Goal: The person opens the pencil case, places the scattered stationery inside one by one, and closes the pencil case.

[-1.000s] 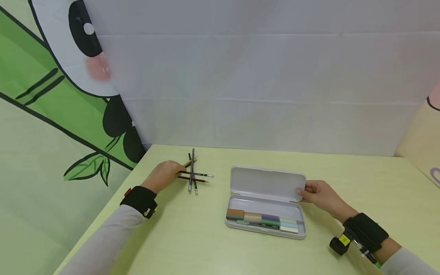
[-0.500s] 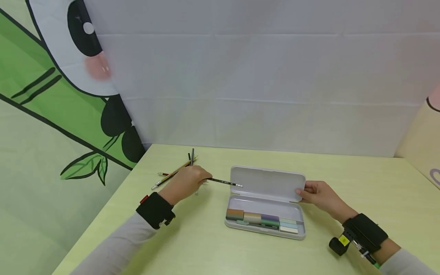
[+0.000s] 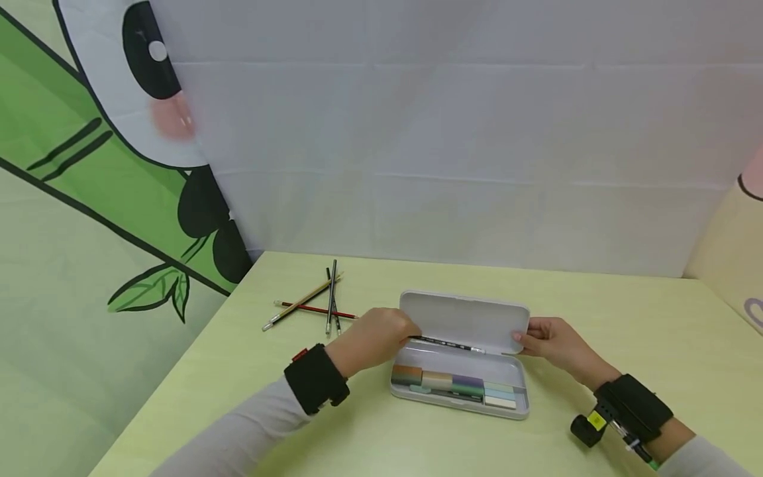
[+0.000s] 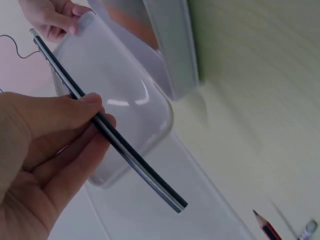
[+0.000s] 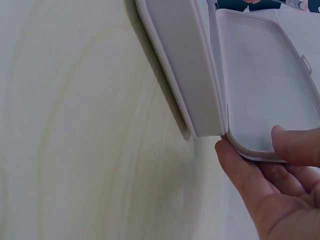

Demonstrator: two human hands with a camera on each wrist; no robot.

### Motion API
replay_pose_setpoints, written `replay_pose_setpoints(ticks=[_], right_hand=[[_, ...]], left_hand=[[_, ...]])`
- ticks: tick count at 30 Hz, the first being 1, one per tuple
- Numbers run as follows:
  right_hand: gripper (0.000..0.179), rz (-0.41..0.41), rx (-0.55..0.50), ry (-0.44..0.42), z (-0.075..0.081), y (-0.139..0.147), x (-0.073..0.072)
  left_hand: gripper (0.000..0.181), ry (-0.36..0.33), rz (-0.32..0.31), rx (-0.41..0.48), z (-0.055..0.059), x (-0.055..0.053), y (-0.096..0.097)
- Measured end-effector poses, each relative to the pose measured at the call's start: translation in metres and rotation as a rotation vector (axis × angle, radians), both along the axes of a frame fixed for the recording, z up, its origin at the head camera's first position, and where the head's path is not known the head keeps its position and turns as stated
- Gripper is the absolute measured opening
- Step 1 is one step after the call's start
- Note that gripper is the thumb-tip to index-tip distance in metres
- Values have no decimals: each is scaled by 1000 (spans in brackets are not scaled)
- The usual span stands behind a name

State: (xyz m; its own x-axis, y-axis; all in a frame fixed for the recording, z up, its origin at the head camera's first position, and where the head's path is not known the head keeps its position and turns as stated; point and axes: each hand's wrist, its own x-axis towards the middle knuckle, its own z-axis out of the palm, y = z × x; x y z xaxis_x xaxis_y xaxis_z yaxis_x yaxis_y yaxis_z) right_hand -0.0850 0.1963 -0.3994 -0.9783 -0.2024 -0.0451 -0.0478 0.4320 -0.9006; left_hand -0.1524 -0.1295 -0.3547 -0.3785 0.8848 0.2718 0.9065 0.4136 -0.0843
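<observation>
A black pencil (image 4: 141, 166) with a white eraser end is pinched between the thumb and fingers of my left hand (image 3: 377, 339). In the head view that pencil (image 3: 447, 343) lies across the hinge side of an open white pencil case (image 3: 520, 391). My right hand (image 3: 557, 348) grips the right end of the raised lid (image 3: 465, 318), thumb on its inner face, as the right wrist view also shows. Inside the tray sit an orange-brown block (image 3: 407, 375), a purple and green block (image 3: 467, 386), pale blocks (image 3: 499, 394) and a dark pen-like stick.
Several pencils (image 3: 306, 299) lie crossed in a loose pile on the pale yellow table (image 3: 357, 437), left of the case. One red pencil (image 3: 316, 309) is among them. A white curtain (image 3: 447, 132) hangs behind the table's back edge.
My left hand has carried the black pencil from the pile rightward to the pencil case. My right hand stays on the lid.
</observation>
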Motion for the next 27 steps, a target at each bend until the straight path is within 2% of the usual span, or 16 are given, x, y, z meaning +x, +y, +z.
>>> replay_pose_setpoints(ticks=[5,12,15,27], right_hand=[[49,-20,-4,6,-2,-11,12],[48,-70,-10,5,-5,-32,33],[49,-81,-20,19,-7,-44,47],[46,-112,-7,7,-6,-46,47]], left_hand=[[18,-51,-45,-86,-5,16,11],[17,-100,-108,-161,-19,27,18],[18,-126,-130,-186,-23,33,17],[18,-245,-146,-227,-29,29,29]])
